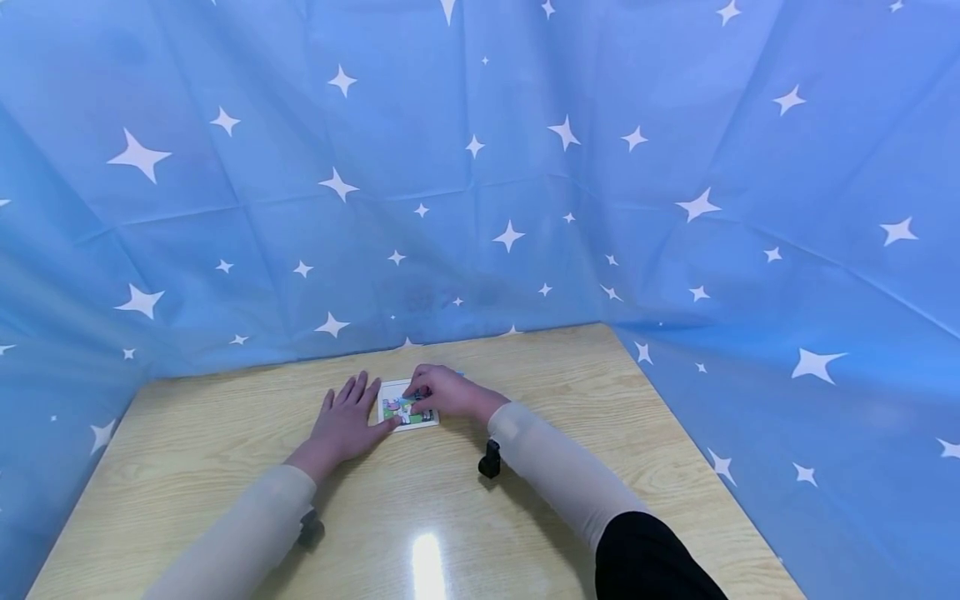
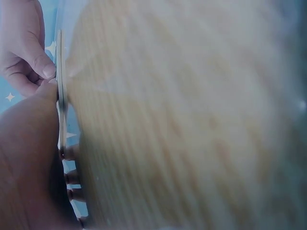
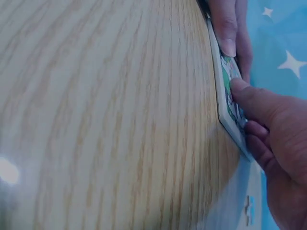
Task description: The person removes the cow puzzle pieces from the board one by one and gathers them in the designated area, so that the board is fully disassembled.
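Observation:
A small jigsaw puzzle board (image 1: 388, 388) with a white frame and a bright cartoon picture lies flat on the wooden table. My left hand (image 1: 347, 423) rests beside it, fingers spread and straight along the left, thumb pressing the near edge of the picture. From the right, my right hand (image 1: 444, 392) reaches over the board with curled fingers. Its thumb and fingertips pinch a puzzle piece low on the picture, and the hand hides most of that piece. In the right wrist view both thumbs touch the face of the puzzle board (image 3: 224, 79) close together.
A small loose piece (image 3: 249, 211) lies on the table just past the right hand. The wooden table (image 1: 525, 367) meets a blue star-patterned curtain (image 1: 420, 167) at its back and sides. Black wrist cameras, one of them the right camera (image 1: 490, 460), hang below both forearms.

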Demonstrator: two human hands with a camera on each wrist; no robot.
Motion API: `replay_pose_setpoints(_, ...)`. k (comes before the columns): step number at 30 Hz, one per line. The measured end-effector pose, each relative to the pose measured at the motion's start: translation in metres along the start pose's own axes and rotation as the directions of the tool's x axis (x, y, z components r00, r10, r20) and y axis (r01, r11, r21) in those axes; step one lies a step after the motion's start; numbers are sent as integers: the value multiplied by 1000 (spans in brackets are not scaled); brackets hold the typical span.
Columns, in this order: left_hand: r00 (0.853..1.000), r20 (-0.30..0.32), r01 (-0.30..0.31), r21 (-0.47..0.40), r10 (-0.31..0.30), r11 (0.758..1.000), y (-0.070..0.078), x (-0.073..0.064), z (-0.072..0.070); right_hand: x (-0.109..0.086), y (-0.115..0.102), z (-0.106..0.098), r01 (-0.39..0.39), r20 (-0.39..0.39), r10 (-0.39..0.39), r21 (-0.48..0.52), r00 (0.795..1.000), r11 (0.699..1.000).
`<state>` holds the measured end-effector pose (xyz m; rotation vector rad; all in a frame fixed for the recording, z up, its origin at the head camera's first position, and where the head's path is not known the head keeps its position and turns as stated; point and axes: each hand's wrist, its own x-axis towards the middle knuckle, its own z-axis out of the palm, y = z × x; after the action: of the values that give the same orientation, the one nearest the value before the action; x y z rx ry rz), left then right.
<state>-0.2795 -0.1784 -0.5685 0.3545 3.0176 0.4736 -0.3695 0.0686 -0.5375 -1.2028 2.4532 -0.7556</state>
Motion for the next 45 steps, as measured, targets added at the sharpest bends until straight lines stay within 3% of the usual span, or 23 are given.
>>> replay_pose_setpoints(11,1000,-2,-6,-8,6,1000,0,0,0,-2,-1,3,44,-33,-45,-31,998,999)
replay_pose_setpoints(17,1000,1,-5,-8,5,1000,0,-1,1,-9,1,3,25,-90,-25,-6,996,1000)
replay_pose_setpoints(22,1000,5,-2,-9,2,1000,2,-2,0,-16,7,-6,5,-163,-1,26,987,1000)
replay_pose_setpoints(45,1000,10,2,-30,-2,1000,5,-2,-2,-51,40,-45,-32,-255,39,30,966,999)
